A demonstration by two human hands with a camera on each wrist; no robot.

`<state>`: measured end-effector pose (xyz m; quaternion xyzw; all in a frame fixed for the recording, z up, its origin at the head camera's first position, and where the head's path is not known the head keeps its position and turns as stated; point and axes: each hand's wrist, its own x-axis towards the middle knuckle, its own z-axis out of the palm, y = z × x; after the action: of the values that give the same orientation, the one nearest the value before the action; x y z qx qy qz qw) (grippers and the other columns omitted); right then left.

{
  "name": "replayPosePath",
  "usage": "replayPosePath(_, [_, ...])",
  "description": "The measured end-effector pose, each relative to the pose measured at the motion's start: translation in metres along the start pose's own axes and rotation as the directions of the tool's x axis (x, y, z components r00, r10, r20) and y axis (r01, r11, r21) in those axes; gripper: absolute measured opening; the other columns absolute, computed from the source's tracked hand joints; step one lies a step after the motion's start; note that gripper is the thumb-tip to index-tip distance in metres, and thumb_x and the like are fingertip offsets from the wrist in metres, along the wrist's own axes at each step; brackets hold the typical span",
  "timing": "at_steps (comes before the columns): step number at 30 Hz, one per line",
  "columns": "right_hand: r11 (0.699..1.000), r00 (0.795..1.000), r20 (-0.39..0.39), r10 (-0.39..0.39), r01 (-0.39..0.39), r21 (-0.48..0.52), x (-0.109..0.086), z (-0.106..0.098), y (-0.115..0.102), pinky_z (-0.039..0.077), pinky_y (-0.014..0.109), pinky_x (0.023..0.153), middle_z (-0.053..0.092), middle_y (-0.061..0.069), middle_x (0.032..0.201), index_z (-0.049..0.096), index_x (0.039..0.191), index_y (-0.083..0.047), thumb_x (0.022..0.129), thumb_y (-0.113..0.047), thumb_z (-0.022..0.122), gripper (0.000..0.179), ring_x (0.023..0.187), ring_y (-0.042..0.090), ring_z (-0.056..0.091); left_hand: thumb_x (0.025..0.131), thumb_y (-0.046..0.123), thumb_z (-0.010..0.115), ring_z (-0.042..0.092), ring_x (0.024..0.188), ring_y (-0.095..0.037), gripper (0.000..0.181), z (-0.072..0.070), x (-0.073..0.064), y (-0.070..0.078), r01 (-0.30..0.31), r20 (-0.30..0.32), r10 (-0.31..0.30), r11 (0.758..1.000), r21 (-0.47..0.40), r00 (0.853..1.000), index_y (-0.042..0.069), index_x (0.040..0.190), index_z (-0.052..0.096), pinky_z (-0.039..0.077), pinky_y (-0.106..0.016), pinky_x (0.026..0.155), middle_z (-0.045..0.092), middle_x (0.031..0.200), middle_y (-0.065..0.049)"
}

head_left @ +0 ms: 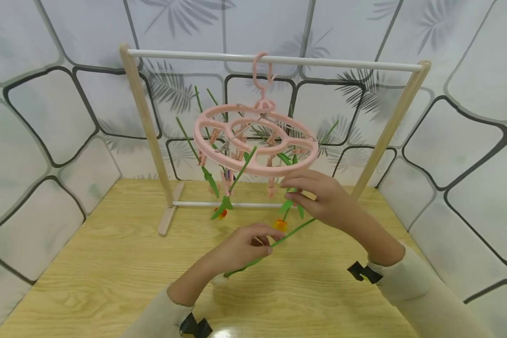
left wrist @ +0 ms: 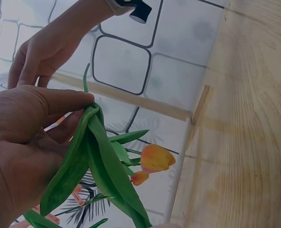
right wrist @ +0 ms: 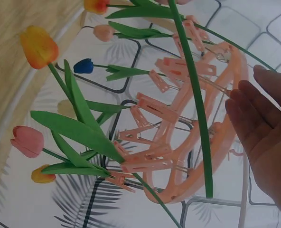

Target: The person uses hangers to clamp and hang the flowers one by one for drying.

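My left hand [head_left: 245, 246] pinches the green stem [head_left: 297, 229] of an artificial tulip between thumb and fingers. Its long leaves [left wrist: 109, 166] hang below the thumb in the left wrist view, and a pale bloom [head_left: 219, 280] shows low under that hand. Fingers loosely extended, my right hand [head_left: 321, 195] is beside the front right rim of a pink round clip hanger [head_left: 253, 167], gripping nothing. The held stem crosses in front of the hanger in the right wrist view. Pink clothespins [right wrist: 154, 107] under the ring hold several tulips upside down, including an orange one [right wrist: 39, 46] and a pink one [right wrist: 27, 141].
The hanger's hook [head_left: 262, 70] loops over the white bar [head_left: 342, 61] of a stand with wooden posts [head_left: 145, 122]. A lower white rod [head_left: 194, 203] runs near the wooden tabletop [head_left: 110, 272]. Patterned cloth walls [head_left: 469, 164] enclose the back and sides.
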<state>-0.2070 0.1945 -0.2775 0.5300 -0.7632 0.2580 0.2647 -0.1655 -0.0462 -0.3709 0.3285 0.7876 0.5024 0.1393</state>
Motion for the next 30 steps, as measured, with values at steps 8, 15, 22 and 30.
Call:
replayPosePath(8, [0.986, 0.998, 0.004, 0.069, -0.067, -0.152, -0.015, 0.021, 0.001, 0.059, 0.041, 0.080, 0.066, 0.020, 0.131, 0.073, 0.122, -0.007, 0.081, -0.006, 0.082, 0.041, 0.096, 0.028, 0.073, 0.100, 0.011, 0.063, 0.061, 0.103, -0.011, 0.035, 0.001, 0.002, -0.007, -0.010, -0.009, 0.010, 1.000, 0.000, 1.000, 0.024, 0.132, 0.065, 0.053, -0.027, 0.091, 0.063, 0.128, 0.010])
replayPosePath(15, [0.984, 0.989, 0.044, 0.141, -0.135, -0.113, -0.018, 0.031, 0.005, 0.057, 0.039, 0.072, 0.061, 0.020, 0.136, 0.072, 0.125, -0.010, 0.086, -0.006, 0.078, 0.039, 0.120, 0.038, 0.062, 0.100, 0.010, 0.063, 0.061, 0.102, -0.011, 0.035, 0.001, 0.003, -0.008, 0.003, -0.009, -0.003, 1.000, 0.009, 1.000, 0.024, 0.132, 0.066, 0.053, -0.027, 0.091, 0.064, 0.126, 0.011])
replayPosePath(22, [0.986, 0.991, 0.004, 0.136, -0.135, -0.095, -0.012, 0.037, 0.012, 0.057, 0.045, 0.084, 0.065, 0.014, 0.129, 0.076, 0.115, -0.009, 0.088, -0.001, 0.075, 0.028, 0.118, 0.033, 0.063, 0.100, 0.010, 0.063, 0.061, 0.101, -0.011, 0.034, 0.001, 0.003, -0.009, -0.007, 0.003, 0.007, 1.000, 0.015, 1.000, 0.022, 0.132, 0.066, 0.053, -0.026, 0.090, 0.063, 0.124, 0.010])
replayPosePath(30, [0.991, 0.988, -0.066, 0.137, -0.137, 0.008, -0.006, 0.038, 0.009, 0.055, 0.036, 0.078, 0.067, 0.013, 0.117, 0.076, 0.109, -0.005, 0.088, 0.008, 0.071, 0.025, 0.103, 0.024, 0.064, 0.100, 0.010, 0.061, 0.061, 0.103, -0.011, 0.035, -0.004, 0.009, -0.012, 0.004, 0.006, -0.004, 1.000, 0.002, 1.000, 0.021, 0.133, 0.065, 0.054, -0.028, 0.091, 0.064, 0.130, 0.007])
